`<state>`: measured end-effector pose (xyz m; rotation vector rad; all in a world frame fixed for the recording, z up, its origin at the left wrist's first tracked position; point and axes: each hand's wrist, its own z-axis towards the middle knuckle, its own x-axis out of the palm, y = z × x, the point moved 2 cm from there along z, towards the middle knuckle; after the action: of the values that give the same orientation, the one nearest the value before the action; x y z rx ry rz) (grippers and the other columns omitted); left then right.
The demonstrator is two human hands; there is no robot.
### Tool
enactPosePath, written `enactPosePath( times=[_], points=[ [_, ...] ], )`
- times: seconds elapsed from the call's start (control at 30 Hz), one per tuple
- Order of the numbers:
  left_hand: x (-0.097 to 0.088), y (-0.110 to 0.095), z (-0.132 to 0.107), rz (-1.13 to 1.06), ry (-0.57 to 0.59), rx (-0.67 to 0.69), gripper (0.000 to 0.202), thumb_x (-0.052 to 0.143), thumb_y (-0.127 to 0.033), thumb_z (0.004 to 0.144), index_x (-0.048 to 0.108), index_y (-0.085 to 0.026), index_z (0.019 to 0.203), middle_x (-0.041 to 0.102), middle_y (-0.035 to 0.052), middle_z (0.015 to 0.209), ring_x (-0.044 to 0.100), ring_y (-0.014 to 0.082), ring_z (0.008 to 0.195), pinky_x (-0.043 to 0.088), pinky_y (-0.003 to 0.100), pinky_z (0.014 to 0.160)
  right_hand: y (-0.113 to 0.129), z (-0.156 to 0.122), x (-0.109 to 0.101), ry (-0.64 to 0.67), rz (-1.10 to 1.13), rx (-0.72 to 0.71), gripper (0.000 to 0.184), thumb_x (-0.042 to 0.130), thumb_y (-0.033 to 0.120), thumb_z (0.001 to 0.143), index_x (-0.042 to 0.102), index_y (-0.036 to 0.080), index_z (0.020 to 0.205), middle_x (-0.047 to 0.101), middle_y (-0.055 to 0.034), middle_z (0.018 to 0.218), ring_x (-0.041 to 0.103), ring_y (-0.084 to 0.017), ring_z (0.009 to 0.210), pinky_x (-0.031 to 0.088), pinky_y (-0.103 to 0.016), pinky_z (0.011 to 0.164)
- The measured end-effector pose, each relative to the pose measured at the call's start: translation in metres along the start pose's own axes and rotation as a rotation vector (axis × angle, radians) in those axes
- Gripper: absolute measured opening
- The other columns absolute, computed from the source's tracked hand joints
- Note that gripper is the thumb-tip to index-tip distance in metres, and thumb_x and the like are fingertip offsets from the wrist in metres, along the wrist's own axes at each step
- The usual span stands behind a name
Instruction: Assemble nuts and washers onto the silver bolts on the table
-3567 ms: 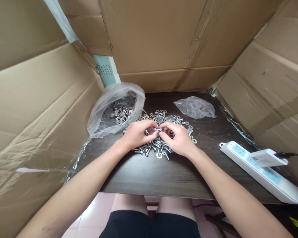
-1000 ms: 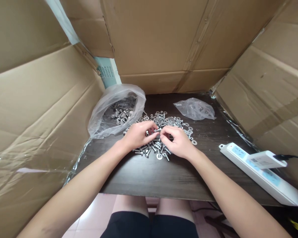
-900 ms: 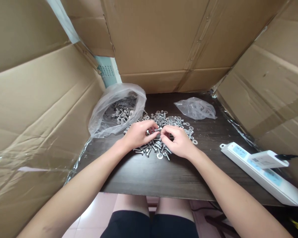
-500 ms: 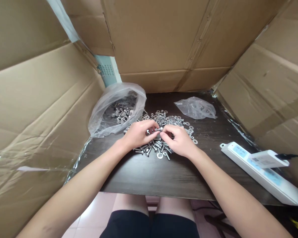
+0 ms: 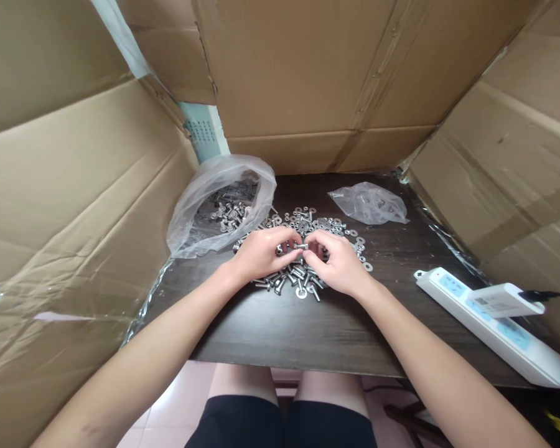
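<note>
Between my two hands a small silver bolt (image 5: 301, 246) lies level over the pile. My left hand (image 5: 267, 251) is closed, thumb and fingertips pinching the bolt's left part. From the other side my right hand (image 5: 333, 258) pinches its right end with thumb and forefinger. Whether a nut or washer sits on the bolt is too small to tell. Beneath and around both hands spreads a heap of loose bolts (image 5: 297, 271), with washers and nuts (image 5: 329, 225) mostly behind them. My hands hide the middle of the heap.
An open clear plastic bag (image 5: 180, 227) holding several bolts with washers stands at the back left. A crumpled plastic bag (image 5: 368, 204) lies at the back right. A white power strip (image 5: 490, 330) with a plugged-in charger is on the right. Cardboard walls (image 5: 308, 68) enclose the dark table (image 5: 280, 336).
My right fingers have moved slightly left and closed around the bolt's right end. The left hand has hardly moved and keeps its pinch.
</note>
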<state>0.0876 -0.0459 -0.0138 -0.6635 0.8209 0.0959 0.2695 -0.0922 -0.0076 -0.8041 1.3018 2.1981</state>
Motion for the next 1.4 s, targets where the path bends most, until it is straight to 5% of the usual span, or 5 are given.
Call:
enactPosePath(
  times=[0.7, 0.9, 1.07, 1.3, 1.4],
  points=[
    [-0.001, 0.0012, -0.0008, 0.011, -0.002, -0.01, 0.013, 0.065, -0.029, 0.093, 0.066, -0.017, 0.099, 0.068, -0.0003, 0.086, 0.064, 0.0104, 0.074, 0.049, 0.021, 0.067, -0.0045, -0.0002, 0.001, -0.004, -0.032, 0.019, 0.006, 0.055, 0.02, 0.085, 0.06, 0.018, 0.087, 0.059, -0.0003, 0.074, 0.053, -0.014, 0.064, 0.042, -0.028, 0.064],
    [-0.0004, 0.0014, -0.0004, 0.013, -0.005, 0.0, 0.013, 0.064, -0.029, 0.094, 0.066, -0.017, 0.1, 0.068, -0.0005, 0.086, 0.064, 0.0103, 0.075, 0.048, 0.021, 0.067, -0.0052, -0.0017, 0.001, -0.027, 0.003, 0.027, 0.019, 0.058, 0.022, 0.085, 0.06, 0.018, 0.104, 0.06, 0.0004, 0.077, 0.054, -0.013, 0.064, 0.044, -0.028, 0.066],
    [0.0009, 0.0035, -0.001, 0.009, -0.002, -0.006, 0.014, 0.064, -0.03, 0.094, 0.065, -0.018, 0.101, 0.068, -0.0006, 0.087, 0.064, 0.01, 0.075, 0.048, 0.02, 0.067, -0.0039, -0.0011, 0.0017, 0.014, 0.006, 0.05, 0.011, 0.054, 0.026, 0.09, 0.062, 0.019, 0.094, 0.061, 0.0001, 0.073, 0.055, -0.014, 0.065, 0.042, -0.028, 0.066],
    [0.0002, 0.0039, -0.0006, 0.008, -0.01, 0.004, 0.013, 0.064, -0.029, 0.094, 0.065, -0.017, 0.098, 0.068, -0.0008, 0.085, 0.063, 0.01, 0.073, 0.048, 0.021, 0.066, -0.0037, 0.0009, 0.0021, 0.081, -0.039, 0.073, 0.035, 0.041, 0.034, 0.101, 0.052, 0.018, 0.073, 0.058, -0.0005, 0.068, 0.052, -0.015, 0.064, 0.035, -0.03, 0.067],
    [-0.0001, 0.004, -0.0003, 0.005, -0.009, 0.001, 0.012, 0.064, -0.029, 0.094, 0.065, -0.018, 0.099, 0.068, -0.0008, 0.085, 0.063, 0.0101, 0.074, 0.048, 0.021, 0.067, -0.005, 0.0015, 0.0013, 0.073, -0.023, 0.076, 0.033, 0.041, 0.033, 0.102, 0.056, 0.019, 0.077, 0.061, -0.001, 0.074, 0.055, -0.015, 0.07, 0.037, -0.03, 0.071]
  ],
)
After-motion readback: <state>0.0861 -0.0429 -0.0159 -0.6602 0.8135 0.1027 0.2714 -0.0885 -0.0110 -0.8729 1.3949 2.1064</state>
